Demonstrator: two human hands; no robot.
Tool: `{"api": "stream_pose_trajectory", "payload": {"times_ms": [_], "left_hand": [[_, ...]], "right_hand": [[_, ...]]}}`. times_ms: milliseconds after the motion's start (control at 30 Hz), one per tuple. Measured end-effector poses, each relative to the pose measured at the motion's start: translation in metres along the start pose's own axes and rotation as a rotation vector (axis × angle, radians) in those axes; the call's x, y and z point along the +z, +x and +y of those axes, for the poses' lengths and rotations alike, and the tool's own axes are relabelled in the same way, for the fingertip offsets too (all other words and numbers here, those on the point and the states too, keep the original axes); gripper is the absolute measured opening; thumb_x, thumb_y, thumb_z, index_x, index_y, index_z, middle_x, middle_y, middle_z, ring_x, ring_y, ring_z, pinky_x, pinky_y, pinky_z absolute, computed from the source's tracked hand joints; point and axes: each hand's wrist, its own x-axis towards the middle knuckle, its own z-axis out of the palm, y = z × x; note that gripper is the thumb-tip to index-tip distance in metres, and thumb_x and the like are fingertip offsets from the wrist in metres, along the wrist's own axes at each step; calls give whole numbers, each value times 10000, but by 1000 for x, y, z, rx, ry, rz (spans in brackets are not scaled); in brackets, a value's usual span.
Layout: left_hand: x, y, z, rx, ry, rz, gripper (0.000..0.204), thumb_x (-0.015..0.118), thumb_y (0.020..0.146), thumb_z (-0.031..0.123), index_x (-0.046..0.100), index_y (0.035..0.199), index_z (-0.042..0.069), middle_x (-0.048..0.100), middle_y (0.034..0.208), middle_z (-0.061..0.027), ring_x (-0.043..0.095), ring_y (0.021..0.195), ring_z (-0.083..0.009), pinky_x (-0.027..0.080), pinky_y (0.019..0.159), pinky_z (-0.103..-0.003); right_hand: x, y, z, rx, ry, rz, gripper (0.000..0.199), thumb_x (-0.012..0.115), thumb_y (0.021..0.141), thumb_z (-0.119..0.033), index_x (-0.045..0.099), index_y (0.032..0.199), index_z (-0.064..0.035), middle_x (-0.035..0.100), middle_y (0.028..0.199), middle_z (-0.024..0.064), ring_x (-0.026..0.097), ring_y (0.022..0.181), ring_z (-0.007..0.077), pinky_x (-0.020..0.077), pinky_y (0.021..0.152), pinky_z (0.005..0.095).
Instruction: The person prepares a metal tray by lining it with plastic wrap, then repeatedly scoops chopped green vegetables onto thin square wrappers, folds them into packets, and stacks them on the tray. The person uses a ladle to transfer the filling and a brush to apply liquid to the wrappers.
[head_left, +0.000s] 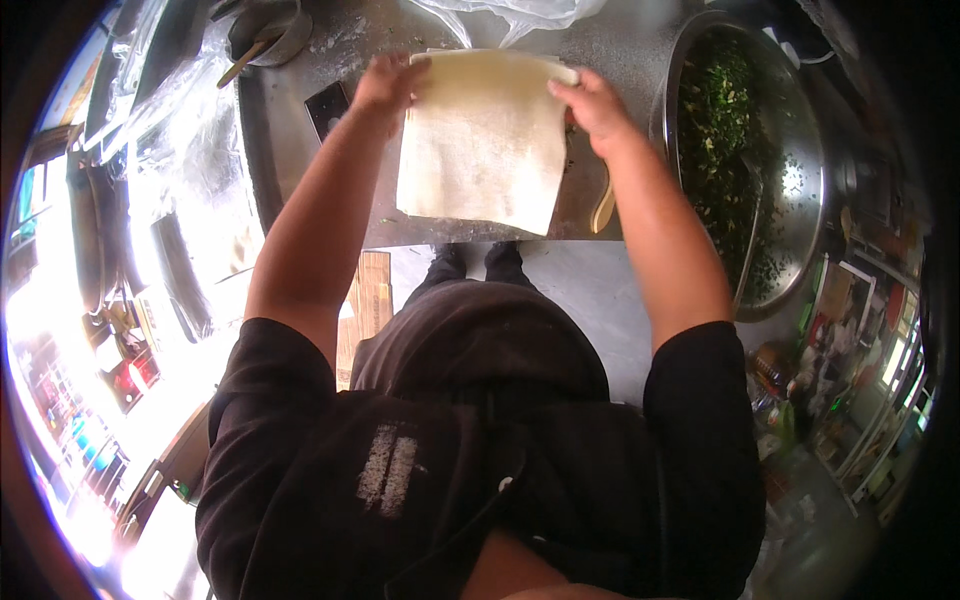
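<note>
A pale, roughly square stack of dough sheets (pixel 482 145) hangs over the near part of the metal worktop, its far edge raised a little. My left hand (pixel 392 84) grips its far left corner, somewhat blurred. At the far right corner, my right hand (pixel 594 106) pinches the edge with the thumb on top and the fingers partly hidden beneath. The sheets' lower edge reaches close to the worktop's front edge. Just right of the dough lies a light wooden handle (pixel 603 207); its other end is hidden by my right arm.
A large steel bowl (pixel 808 130) of chopped greens (pixel 722 95) stands at the right, with a long-handled spoon (pixel 750 235) in it. A dark phone-like slab (pixel 326 108) lies left of my left hand. Far left is a pot (pixel 285 35); a clear plastic bag (pixel 515 15) lies beyond the dough.
</note>
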Motion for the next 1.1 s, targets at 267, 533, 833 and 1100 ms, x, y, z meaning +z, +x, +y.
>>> {"api": "stream_pose_trajectory", "payload": {"times_ms": [267,533,833,1100], "left_hand": [[-6,11,-72,-12,164,109,620,771,861,135,501,1374,-83,706,1110,-150,670,909,-184,550,775,-317],[-11,-19,-74,31,350,113,522,771,856,192,584,1302,-5,738,1037,-124,704,910,-199,564,797,-326],[-27,-106,-110,140,455,-78,450,743,870,231,623,1281,93,733,922,-118,736,875,-243,569,784,-367],[-23,-105,-105,-12,562,-180,244,729,868,255,734,1007,55,722,859,-82,688,792,-196,544,763,-352]], "right_hand": [[10,30,66,-134,-376,201,353,721,931,-176,661,1233,-3,746,1056,97,703,947,178,545,857,324],[-48,-107,28,-607,-437,201,266,722,936,-185,711,1173,-66,752,1079,145,743,952,232,582,829,350],[-224,-238,122,85,-862,802,517,697,942,-204,555,1424,-84,602,1336,223,584,1219,425,482,1029,500],[-253,-246,123,-73,-784,783,487,585,1016,-169,496,1493,-130,613,1350,202,620,1193,406,505,994,505]]}}
